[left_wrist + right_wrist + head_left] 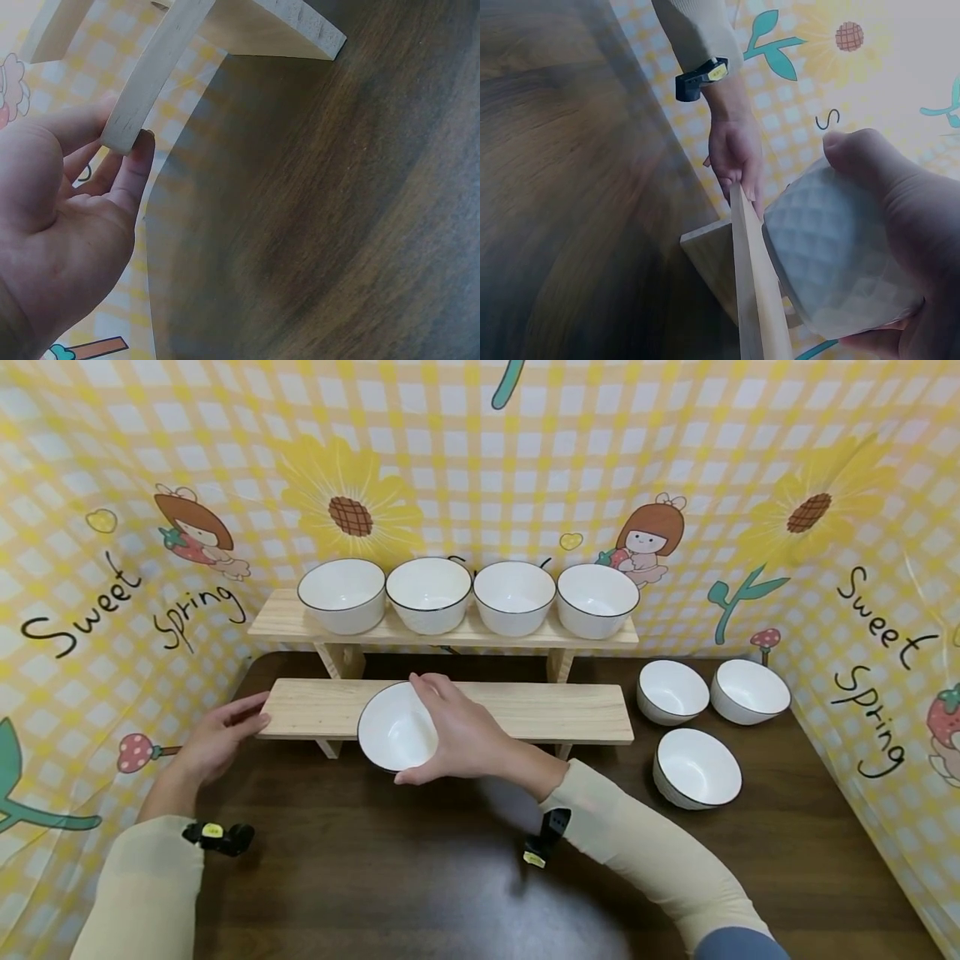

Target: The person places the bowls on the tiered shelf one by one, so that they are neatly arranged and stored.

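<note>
My right hand [471,733] grips a white bowl [396,727] with a dark rim, thumb and fingers spread around its side. The bowl is at the lower wooden shelf board [562,710], overlapping its front edge in the head view; whether it touches the board I cannot tell. The right wrist view shows the diamond-patterned outside of the bowl [829,247] beside the board. At the board's left end, my left hand [217,739] pinches the wood. Its thumb and fingers lie on opposite faces of the board [150,82] in the left wrist view.
Several matching white bowls, including one at the left end [343,597], stand in a row on the upper shelf board [277,614]. Three more, one nearest the front [697,768], sit on the dark wooden table [375,860] at right. A yellow checked cloth [510,468] hangs behind.
</note>
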`<state>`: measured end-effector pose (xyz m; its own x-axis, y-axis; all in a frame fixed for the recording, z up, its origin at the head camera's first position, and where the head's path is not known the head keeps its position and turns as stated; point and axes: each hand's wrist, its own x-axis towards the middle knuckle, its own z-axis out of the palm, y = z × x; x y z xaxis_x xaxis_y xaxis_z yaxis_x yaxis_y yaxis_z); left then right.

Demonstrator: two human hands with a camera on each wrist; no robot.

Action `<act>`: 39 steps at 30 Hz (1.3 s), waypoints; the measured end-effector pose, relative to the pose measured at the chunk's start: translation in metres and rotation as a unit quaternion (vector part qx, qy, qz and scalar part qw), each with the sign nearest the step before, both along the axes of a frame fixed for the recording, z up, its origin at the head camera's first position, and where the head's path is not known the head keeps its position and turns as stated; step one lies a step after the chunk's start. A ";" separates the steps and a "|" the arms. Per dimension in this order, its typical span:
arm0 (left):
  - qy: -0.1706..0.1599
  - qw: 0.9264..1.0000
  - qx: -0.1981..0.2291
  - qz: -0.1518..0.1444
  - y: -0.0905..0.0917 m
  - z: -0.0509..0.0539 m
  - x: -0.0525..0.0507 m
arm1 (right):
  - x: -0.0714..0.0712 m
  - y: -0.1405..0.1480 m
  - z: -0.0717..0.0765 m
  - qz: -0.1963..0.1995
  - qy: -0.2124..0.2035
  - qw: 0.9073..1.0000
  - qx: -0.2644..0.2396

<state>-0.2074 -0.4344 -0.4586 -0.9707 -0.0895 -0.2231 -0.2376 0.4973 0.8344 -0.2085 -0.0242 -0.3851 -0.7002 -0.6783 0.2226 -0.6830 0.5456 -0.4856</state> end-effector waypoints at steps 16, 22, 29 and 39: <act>0.003 1.000 -0.005 -0.001 0.002 0.004 0.001 | -0.012 -0.034 0.006 -0.013 0.004 0.999 0.033; 0.011 1.000 0.014 -0.002 0.003 0.004 0.003 | -0.019 -0.046 0.003 -0.015 -0.010 0.999 0.027; 0.009 0.999 0.030 0.002 0.002 0.001 0.003 | -0.025 -0.064 0.002 -0.023 -0.025 0.999 0.031; 0.005 0.999 0.031 0.003 0.000 0.001 0.002 | -0.031 -0.091 -0.004 -0.041 -0.020 0.998 0.050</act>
<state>-0.2057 -0.4342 -0.4579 -0.9725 -0.0814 -0.2183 -0.2315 0.4423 0.8665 -0.2399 -0.1152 -0.3888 -0.7610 -0.6363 0.1268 -0.6153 0.6457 -0.4522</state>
